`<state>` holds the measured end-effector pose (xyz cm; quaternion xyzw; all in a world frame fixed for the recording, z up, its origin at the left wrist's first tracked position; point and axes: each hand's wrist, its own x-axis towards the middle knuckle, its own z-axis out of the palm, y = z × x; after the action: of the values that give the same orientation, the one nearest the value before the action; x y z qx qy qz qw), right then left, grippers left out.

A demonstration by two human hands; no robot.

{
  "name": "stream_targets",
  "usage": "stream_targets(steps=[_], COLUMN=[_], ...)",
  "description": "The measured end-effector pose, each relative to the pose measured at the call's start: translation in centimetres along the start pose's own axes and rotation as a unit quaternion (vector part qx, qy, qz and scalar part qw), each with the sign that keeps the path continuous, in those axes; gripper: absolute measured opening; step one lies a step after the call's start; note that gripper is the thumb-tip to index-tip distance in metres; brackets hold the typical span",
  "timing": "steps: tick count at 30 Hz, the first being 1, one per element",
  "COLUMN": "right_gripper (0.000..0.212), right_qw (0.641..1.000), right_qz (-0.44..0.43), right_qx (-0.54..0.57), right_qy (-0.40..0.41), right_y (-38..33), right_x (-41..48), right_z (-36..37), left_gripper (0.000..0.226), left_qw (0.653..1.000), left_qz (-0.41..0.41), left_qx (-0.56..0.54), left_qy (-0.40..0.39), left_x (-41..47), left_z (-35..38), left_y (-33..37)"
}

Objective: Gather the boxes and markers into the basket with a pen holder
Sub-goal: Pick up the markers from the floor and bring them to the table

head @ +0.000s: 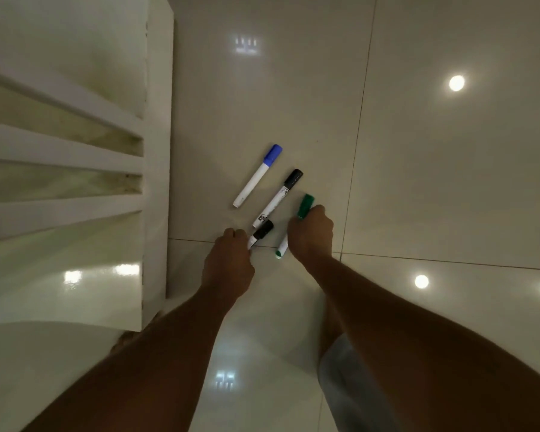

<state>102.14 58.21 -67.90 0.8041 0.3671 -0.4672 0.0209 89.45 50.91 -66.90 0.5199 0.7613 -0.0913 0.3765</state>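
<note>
Several whiteboard markers lie on the glossy tiled floor. A blue-capped marker (258, 176) lies farthest out, with a black-capped marker (278, 198) just right of it. My left hand (228, 263) is closed around a second black-capped marker (261, 232), whose cap sticks out past my fingers. My right hand (310, 235) is closed around a green marker (305, 206); its green cap shows above my fist and its tail end below. No basket, pen holder or boxes are in view.
A white shelf unit (156, 151) with slatted shelves stands to the left, its side panel close to the markers. The pale floor tiles (434, 182) reflect ceiling lights. My knee in grey shorts (349, 378) shows below my right arm.
</note>
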Motion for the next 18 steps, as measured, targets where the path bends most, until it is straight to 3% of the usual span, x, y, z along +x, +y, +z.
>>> stream_targets(steps=[5,11,14,18], right_gripper=[0.027,0.028,0.036,0.021], right_qw=[0.995,0.987,0.994,0.999], right_qz=[0.063,0.053,0.029,-0.023], right_qx=[0.071,0.155,0.107,-0.022], right_qy=[0.013,0.002,-0.011,-0.019], right_y=[-0.6,-5.1,-6.4,-6.2], right_x=[-2.8,-0.8,1.5,2.6], right_z=[-2.1,-1.4,-0.6,-0.5], left_gripper=[0.02,0.019,0.031,0.033], left_qw=[0.993,0.98,0.991,0.997], left_qz=[-0.048,-0.052,-0.012,0.027], left_qx=[-0.1,-0.166,-0.097,0.062], left_qy=[0.045,0.093,0.089,0.046], left_x=[-1.9,5.3,9.1,9.8], left_z=[-4.3,-8.6,-8.1,-6.6], left_y=[1.1,4.1,4.5,3.5])
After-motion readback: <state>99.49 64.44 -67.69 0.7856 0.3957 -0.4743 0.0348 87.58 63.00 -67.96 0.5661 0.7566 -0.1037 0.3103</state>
